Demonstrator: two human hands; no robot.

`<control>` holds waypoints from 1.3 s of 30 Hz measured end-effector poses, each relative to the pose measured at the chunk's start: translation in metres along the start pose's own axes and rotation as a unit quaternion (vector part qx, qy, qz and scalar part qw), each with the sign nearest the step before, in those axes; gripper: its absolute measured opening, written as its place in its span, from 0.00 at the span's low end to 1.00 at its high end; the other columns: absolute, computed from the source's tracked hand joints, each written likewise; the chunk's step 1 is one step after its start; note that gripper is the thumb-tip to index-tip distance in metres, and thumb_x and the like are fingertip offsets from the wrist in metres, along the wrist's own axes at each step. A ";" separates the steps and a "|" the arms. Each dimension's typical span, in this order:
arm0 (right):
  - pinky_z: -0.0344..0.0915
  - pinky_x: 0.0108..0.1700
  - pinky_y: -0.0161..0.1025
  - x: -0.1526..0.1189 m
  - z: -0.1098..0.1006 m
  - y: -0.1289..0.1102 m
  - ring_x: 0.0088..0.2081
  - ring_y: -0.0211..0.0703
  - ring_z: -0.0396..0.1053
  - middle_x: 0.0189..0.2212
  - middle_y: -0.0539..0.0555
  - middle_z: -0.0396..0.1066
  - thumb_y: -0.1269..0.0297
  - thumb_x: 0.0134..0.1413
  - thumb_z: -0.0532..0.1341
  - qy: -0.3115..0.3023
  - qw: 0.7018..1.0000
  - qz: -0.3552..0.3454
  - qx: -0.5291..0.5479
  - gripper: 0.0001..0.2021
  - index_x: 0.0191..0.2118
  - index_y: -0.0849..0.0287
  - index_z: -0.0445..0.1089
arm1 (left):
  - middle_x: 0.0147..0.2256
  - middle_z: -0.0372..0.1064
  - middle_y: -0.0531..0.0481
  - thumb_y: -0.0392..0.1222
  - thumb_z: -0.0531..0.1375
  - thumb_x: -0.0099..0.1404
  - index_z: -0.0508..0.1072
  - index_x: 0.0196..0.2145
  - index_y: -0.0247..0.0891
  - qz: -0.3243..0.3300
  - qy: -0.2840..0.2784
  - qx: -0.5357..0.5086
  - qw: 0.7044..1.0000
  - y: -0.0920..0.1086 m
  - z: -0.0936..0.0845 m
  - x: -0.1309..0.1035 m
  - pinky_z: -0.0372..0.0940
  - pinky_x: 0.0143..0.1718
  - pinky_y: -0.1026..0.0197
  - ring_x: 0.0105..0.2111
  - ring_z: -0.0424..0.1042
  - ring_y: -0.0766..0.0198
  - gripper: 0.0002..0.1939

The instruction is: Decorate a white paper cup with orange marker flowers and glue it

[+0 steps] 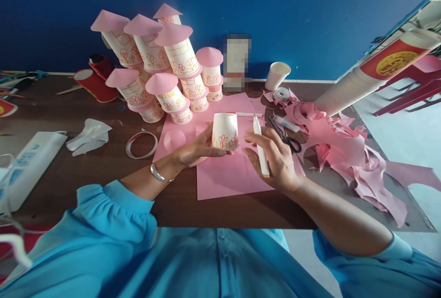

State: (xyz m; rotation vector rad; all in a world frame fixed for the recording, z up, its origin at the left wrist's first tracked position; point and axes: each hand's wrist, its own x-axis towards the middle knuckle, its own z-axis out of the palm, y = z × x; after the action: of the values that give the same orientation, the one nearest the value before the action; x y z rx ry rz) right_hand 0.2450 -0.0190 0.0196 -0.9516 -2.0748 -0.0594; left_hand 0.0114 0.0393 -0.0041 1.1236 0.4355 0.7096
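Reading from left to right: a white power strip (pixel 29 162) and a crumpled white plastic scrap (pixel 88 136) lie at the left of the brown table (pixel 103 188), with a tape ring (pixel 141 145) and a small pink paper cone (pixel 174 139) nearer the centre. Behind them leans a stack of decorated cups with pink cone lids (pixel 165 66), several of them tilted; a nudge of the table or a sweep of your left sleeve could, in all likelihood, bring it down.

Your left hand (pixel 195 150) holds the inverted paper cup (pixel 225 131) just above the pink paper sheet (pixel 227 174), thumb under its rim and fingers curled behind its wall. The grip looks light; squeezing harder would probably dent the thin wall and distort the flower drawing.

Your right hand (pixel 275 158) holds the white marker pen (pixel 260 146) upright, pinched between thumb and curled fingers, just beside the cup but apart from it. Which end is the tip cannot be told; if it is uncapped, a stray touch on the cup or on the sheet below would leave an unwanted mark.

Further right lie the black scissors (pixel 285 136), close to your right knuckles, a glue tube (pixel 286 124) and a heap of pink offcuts (pixel 347 155). The offcuts overhang the table edge and could slide off. A long sleeve of stacked cups (pixel 358 84) slants in from the right.
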 end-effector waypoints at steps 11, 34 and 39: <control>0.68 0.65 0.63 0.006 0.010 0.011 0.67 0.61 0.65 0.65 0.68 0.65 0.60 0.59 0.71 -0.022 0.994 0.009 0.107 0.37 0.68 0.54 0.53 | 0.56 0.74 0.39 0.40 0.70 0.59 0.69 0.61 0.44 -0.007 -0.065 -0.010 0.998 0.001 -0.002 -0.003 0.68 0.56 0.43 0.56 0.74 0.44 0.33; 0.67 0.64 0.64 0.003 0.012 0.020 0.64 0.61 0.68 0.63 0.66 0.68 0.55 0.59 0.71 -0.023 0.991 0.033 0.125 0.37 0.68 0.53 0.54 | 0.57 0.73 0.40 0.46 0.70 0.62 0.69 0.63 0.44 0.008 -0.029 0.046 0.998 -0.001 0.001 -0.003 0.64 0.60 0.42 0.57 0.72 0.45 0.33; 0.68 0.63 0.63 0.004 0.011 0.018 0.64 0.62 0.68 0.63 0.66 0.68 0.54 0.59 0.70 -0.034 0.993 0.018 0.111 0.38 0.69 0.53 0.53 | 0.56 0.73 0.41 0.44 0.73 0.58 0.66 0.64 0.44 -0.010 0.009 0.112 0.994 -0.003 0.002 -0.003 0.69 0.54 0.46 0.54 0.73 0.47 0.39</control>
State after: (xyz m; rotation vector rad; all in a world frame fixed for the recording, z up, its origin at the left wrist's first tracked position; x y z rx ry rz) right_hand 0.2479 0.0002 0.0098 -0.8643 -2.0744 0.2231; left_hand 0.0115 0.0357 -0.0066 1.3220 0.5506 0.6656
